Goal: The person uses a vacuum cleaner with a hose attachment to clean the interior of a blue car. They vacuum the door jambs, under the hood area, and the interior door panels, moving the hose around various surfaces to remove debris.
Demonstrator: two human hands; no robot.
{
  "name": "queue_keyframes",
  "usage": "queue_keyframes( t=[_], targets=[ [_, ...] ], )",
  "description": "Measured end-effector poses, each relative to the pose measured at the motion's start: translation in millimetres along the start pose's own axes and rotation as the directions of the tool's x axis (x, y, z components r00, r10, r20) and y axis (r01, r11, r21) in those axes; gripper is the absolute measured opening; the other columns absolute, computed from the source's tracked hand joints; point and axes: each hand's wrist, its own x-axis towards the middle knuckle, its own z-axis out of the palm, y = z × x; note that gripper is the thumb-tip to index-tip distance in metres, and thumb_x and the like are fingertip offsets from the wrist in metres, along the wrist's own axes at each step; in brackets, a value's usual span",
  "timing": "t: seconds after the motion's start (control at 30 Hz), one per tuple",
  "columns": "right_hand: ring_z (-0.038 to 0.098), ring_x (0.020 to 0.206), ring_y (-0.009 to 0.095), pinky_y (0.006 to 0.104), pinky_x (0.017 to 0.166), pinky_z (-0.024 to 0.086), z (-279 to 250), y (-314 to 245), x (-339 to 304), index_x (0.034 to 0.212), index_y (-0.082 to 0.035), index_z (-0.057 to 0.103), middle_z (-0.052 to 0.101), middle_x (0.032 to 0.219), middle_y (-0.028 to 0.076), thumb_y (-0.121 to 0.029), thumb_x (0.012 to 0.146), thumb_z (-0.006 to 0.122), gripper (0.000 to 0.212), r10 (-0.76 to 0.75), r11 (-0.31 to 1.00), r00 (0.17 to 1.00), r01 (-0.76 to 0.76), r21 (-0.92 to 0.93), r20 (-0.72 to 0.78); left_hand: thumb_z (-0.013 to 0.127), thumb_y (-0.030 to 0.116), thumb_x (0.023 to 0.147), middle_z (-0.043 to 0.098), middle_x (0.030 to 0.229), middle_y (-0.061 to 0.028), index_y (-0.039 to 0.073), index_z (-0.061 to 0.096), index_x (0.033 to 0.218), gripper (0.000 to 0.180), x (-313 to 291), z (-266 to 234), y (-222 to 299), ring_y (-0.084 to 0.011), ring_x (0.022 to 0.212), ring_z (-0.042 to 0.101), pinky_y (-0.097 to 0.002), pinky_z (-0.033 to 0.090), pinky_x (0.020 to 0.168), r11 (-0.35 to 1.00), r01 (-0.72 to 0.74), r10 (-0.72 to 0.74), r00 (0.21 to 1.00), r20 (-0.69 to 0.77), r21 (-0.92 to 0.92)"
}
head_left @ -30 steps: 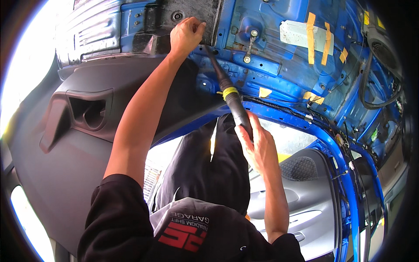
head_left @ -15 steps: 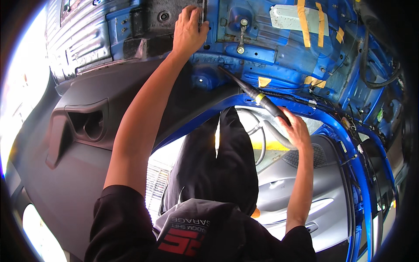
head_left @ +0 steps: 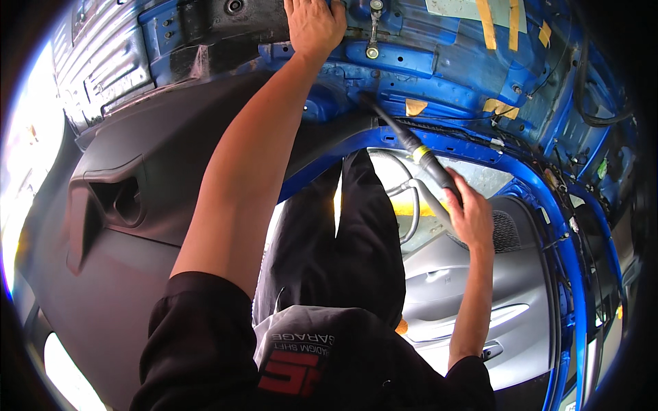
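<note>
My right hand [head_left: 471, 212] is closed around the handle of a black vacuum wand [head_left: 415, 145] with a yellow ring. A grey hose [head_left: 432, 200] runs from under that hand. The wand's narrow tip points up and left, at the lower part of the bare blue car floor [head_left: 397, 61]; whether it touches the metal I cannot tell. Farther up, my left hand [head_left: 315, 29] lies palm down on the floor metal, its fingers stretched out and partly cut off by the top edge of the picture.
A blue door sill [head_left: 473, 149] curves below the floor, with a grey door panel [head_left: 480, 294] beyond it at the right. Dark plastic trim [head_left: 137, 274] fills the left. Tape strips [head_left: 486, 24], loose wiring and a metal bracket [head_left: 373, 31] are on the floor.
The view has shifted, so the floor sits higher in the picture. My left hand now reaches farther right along the metal. The wand's tip has moved slightly to the right.
</note>
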Motion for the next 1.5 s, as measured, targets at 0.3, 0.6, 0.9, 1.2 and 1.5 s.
queue_keyframes(
  t=[0.3,0.6,0.9,1.2,1.5],
  targets=[
    [0.077,0.096,0.045,0.0559,0.085,0.060,-24,-3,13,0.156,-0.019,0.063,0.081,0.110,0.021,-0.038,0.112,0.066,0.048,-0.056,0.992,0.997,0.050,-0.113,-0.050,0.068,0.017,0.097,0.034,0.179,-0.0247,0.000,0.033,0.172,0.085,2,-3,4,-0.0431,0.165,0.035,-0.0560,0.029,0.135,0.999,-0.026,0.026,1.000,-0.005,0.030],
    [0.076,0.093,0.043,0.0528,0.086,0.057,-81,-15,48,0.149,-0.017,0.071,0.081,0.108,0.020,-0.037,0.109,0.071,0.044,-0.089,0.926,0.990,0.123,-0.356,0.112,0.069,0.017,0.096,0.036,0.178,-0.0244,0.000,0.034,0.172,0.085,0,-1,3,-0.0431,0.164,0.035,-0.0556,0.028,0.135,0.997,-0.038,0.039,0.999,-0.015,0.062],
    [0.077,0.094,0.041,0.0514,0.087,0.057,-136,0,48,0.140,-0.016,0.078,0.082,0.105,0.019,-0.041,0.103,0.078,0.045,-0.032,0.883,0.990,0.092,-0.460,0.138,0.071,0.015,0.096,0.037,0.178,-0.0243,0.002,0.035,0.173,0.085,1,-2,6,-0.0435,0.164,0.036,-0.0544,0.028,0.135,0.998,-0.026,0.027,1.000,-0.012,0.053],
    [0.075,0.101,0.041,0.0490,0.091,0.057,-123,26,30,0.145,-0.014,0.073,0.082,0.109,0.018,-0.039,0.106,0.074,0.047,-0.099,0.902,0.987,0.143,-0.408,0.128,0.070,0.015,0.096,0.037,0.177,-0.0248,0.002,0.036,0.172,0.084,1,-2,4,-0.0432,0.163,0.037,-0.0541,0.029,0.135,0.996,-0.043,0.044,0.999,-0.017,0.075],
    [0.074,0.081,0.040,0.0508,0.077,0.055,-125,0,-4,0.145,-0.015,0.074,0.077,0.097,0.016,-0.047,0.105,0.074,0.051,-0.146,0.928,0.941,0.238,-0.287,0.306,0.071,0.015,0.096,0.036,0.178,-0.0241,0.001,0.035,0.172,0.086,1,-2,5,-0.0437,0.163,0.037,-0.0538,0.029,0.135,0.996,-0.035,0.035,0.999,-0.004,0.081]
  ],
)
